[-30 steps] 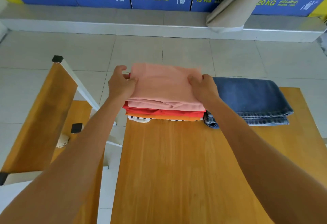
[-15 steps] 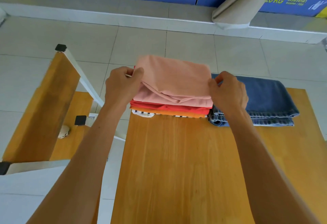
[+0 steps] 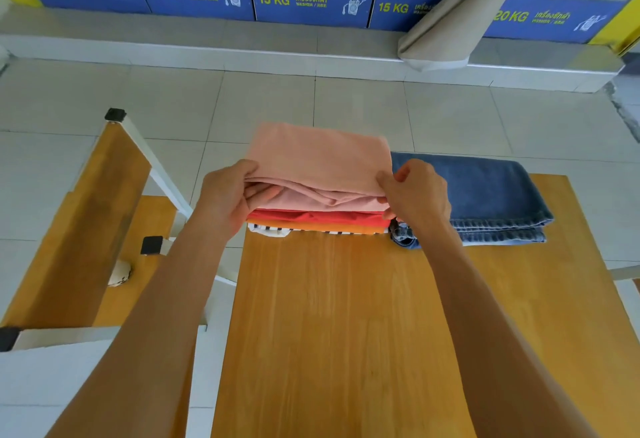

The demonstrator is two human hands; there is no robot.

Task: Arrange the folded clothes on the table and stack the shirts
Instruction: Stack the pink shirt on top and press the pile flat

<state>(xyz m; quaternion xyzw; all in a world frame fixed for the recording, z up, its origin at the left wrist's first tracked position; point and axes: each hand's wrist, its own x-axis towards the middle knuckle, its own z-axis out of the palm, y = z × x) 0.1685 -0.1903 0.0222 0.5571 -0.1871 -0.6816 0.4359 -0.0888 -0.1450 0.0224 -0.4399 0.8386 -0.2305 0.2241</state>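
Observation:
A folded pink shirt (image 3: 318,157) tops a stack at the far edge of the wooden table (image 3: 346,333). Under it lie a red shirt (image 3: 322,217), an orange shirt (image 3: 332,228) and a striped white one (image 3: 270,229). My left hand (image 3: 232,195) pinches the pink shirt's near left corner, fingers tucked between its layers. My right hand (image 3: 415,191) grips its near right corner. The shirt's near edge is lifted off the layers below. Folded blue jeans (image 3: 485,195) lie right beside the stack.
A wooden chair with a white frame (image 3: 86,223) stands tipped to the left of the table. Washing machines with blue labels (image 3: 311,1) line the far wall above a step. A beige roll (image 3: 457,15) leans there. Tiled floor (image 3: 346,108) lies between.
Both hands slid from the shirt's far sides toward its near corners and took hold. The pink shirt's near edge has risen, showing its inner folds.

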